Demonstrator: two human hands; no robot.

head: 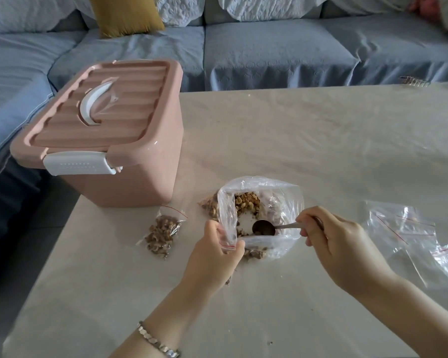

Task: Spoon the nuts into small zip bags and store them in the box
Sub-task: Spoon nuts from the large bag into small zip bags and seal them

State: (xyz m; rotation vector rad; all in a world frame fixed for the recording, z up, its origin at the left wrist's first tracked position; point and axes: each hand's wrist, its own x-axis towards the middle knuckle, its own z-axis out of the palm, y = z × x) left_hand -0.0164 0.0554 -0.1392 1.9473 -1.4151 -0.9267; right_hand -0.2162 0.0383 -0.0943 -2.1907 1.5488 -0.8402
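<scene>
**Mid-scoop, box lid on**

Blue-grey sofa point(269, 52) runs behind and round the left side. Pale cloth-covered worktop point(308, 140) stands in front of it. Pink box point(130, 161) sits at the worktop's left edge, lid on, white latch down; I can't see inside. The big clear bag point(282, 195) of nuts point(246, 201) lies toward the near edge, middle, mouth spread wide for spoon access. Empty zip bags point(411, 233) are heaped near the right edge, handy for the next refill. Left hand point(215, 257): grip pinches the red-striped rim of a small zip bag point(228, 223) at the big bag's left lip, I judge to hold it open. Right hand point(339, 244): grip closed round the spoon point(263, 227) handle, bowl down inside the big bag. One filled zip bag point(163, 235) lies just in front of the box, waiting to be stored.
</scene>
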